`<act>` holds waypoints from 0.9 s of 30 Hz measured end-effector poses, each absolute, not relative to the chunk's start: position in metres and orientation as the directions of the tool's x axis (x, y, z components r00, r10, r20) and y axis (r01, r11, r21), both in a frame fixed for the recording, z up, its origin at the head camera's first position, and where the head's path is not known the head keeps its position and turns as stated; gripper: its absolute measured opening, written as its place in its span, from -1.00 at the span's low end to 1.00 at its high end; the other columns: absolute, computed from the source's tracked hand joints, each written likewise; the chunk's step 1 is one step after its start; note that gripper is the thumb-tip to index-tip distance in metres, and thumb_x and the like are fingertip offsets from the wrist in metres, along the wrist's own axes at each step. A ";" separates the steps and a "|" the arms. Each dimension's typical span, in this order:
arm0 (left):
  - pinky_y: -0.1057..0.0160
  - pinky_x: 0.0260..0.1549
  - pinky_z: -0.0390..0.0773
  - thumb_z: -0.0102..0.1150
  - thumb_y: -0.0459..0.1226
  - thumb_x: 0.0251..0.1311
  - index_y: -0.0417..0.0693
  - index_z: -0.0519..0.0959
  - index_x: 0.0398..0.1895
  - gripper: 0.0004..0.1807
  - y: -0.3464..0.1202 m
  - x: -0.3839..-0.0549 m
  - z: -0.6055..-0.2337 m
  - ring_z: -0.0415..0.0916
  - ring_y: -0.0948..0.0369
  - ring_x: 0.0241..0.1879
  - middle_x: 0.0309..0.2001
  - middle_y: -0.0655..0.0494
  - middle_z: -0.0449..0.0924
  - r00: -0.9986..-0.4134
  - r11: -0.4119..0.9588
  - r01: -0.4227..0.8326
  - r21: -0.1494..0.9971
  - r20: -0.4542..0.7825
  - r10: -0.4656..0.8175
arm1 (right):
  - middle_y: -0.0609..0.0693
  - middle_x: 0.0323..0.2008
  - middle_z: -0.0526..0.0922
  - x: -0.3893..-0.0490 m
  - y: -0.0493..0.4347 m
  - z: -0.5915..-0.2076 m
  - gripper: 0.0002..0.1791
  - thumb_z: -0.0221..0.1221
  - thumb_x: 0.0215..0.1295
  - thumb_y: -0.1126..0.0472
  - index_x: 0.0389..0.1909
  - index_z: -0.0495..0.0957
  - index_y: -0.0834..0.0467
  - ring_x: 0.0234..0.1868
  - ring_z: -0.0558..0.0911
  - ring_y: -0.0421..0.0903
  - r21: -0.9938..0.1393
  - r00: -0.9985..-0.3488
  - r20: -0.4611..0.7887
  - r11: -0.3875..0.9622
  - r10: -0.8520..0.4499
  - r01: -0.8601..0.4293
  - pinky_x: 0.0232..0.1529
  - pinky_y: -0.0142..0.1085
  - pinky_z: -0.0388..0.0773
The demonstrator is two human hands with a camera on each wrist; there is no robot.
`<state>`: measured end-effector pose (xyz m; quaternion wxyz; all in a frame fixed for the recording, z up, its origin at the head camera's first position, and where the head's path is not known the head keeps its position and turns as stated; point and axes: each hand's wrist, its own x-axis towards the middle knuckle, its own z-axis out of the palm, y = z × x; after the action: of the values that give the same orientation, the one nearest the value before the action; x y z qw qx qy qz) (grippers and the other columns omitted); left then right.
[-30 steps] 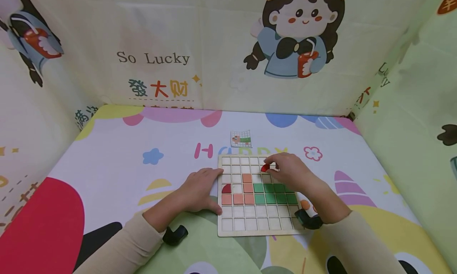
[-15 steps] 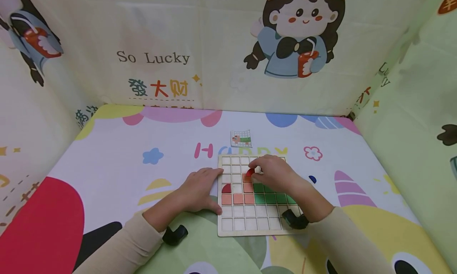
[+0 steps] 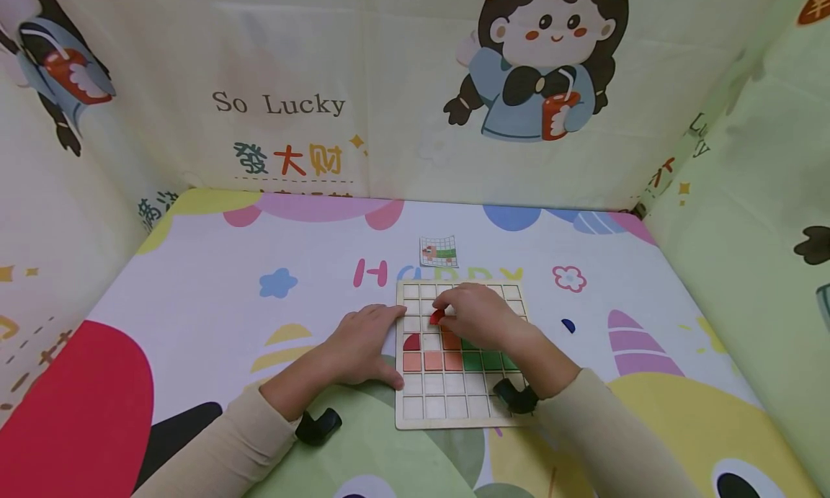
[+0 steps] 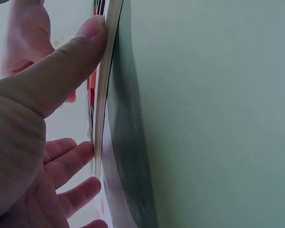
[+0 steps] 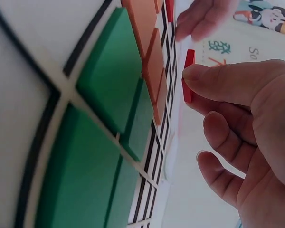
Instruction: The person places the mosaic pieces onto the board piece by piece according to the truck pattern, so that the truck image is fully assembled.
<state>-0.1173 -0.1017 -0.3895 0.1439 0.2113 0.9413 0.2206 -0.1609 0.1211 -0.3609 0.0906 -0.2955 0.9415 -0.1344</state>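
A square wooden grid board (image 3: 454, 424) lies on the table. Salmon tiles (image 3: 452, 362), green tiles (image 3: 472, 361) and one red quarter-circle tile (image 3: 411, 342) sit in its cells. Over the upper middle of the board, my right hand (image 3: 480, 316) pinches another red quarter-circle tile (image 3: 437, 316) between thumb and index finger. The right wrist view has this red tile (image 5: 189, 76) edge-on, apart from the board. My left hand (image 3: 363, 344) rests along the board's left edge with fingers extended; its thumb (image 4: 66, 71) touches the edge. My right hand and forearm hide part of the green tiles.
Just behind the board lies a small pattern card (image 3: 438, 252) with a gridded picture. A dark blue semicircular piece (image 3: 568, 326) is on the table to the right of my right forearm. Printed fabric walls (image 3: 402, 145) stand at the back and sides.
My right hand has carried the red quarter-circle tile leftward and slightly nearer across the board. The dark blue piece has come into view from behind that arm. My left hand stays put.
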 end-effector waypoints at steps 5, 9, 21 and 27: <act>-0.14 0.28 0.24 0.64 0.14 -0.29 -0.08 0.25 0.48 0.21 -0.102 -0.117 -0.389 0.18 -0.01 0.38 0.35 0.01 0.36 -0.870 0.818 0.332 0.471 -0.183 0.458 | -0.08 -0.18 0.74 -0.161 0.116 -0.364 -0.74 0.31 0.30 0.19 -0.01 0.72 0.11 -0.07 0.64 -0.02 -0.292 -0.803 -0.095 0.787 -0.589 -0.543 0.04 -0.12 0.56; -0.14 0.28 0.23 0.65 0.14 -0.30 -0.06 0.25 0.48 0.21 -0.101 -0.117 -0.388 0.18 -0.01 0.38 0.35 0.01 0.36 -0.871 0.818 0.328 0.472 -0.184 0.456 | -0.07 -0.18 0.74 -0.161 0.113 -0.366 -0.74 0.31 0.31 0.17 0.00 0.72 0.10 -0.08 0.64 -0.03 -0.284 -0.807 -0.101 0.794 -0.582 -0.538 0.02 -0.13 0.56; -0.15 0.29 0.23 0.65 0.13 -0.29 -0.06 0.25 0.48 0.21 -0.101 -0.117 -0.390 0.18 -0.01 0.38 0.36 0.01 0.35 -0.871 0.820 0.326 0.471 -0.187 0.454 | -0.12 -0.26 0.74 -0.158 0.110 -0.370 -0.78 0.33 0.30 0.12 -0.06 0.75 0.02 -0.22 0.63 -0.09 -0.210 -0.803 -0.098 0.801 -0.588 -0.561 -0.10 -0.20 0.57; -0.15 0.29 0.24 0.65 0.12 -0.28 -0.08 0.25 0.47 0.20 -0.101 -0.117 -0.390 0.18 -0.02 0.39 0.36 0.00 0.35 -0.871 0.819 0.326 0.472 -0.188 0.455 | -0.15 -0.29 0.75 -0.158 0.111 -0.369 -0.79 0.34 0.29 0.10 -0.07 0.76 -0.01 -0.26 0.62 -0.11 -0.201 -0.806 -0.100 0.805 -0.584 -0.558 -0.15 -0.21 0.55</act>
<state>-0.1169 -0.1010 -0.3895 0.1478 0.2070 0.9422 0.2182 -0.1577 0.1110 -0.3692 0.0785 -0.3015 0.9468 -0.0809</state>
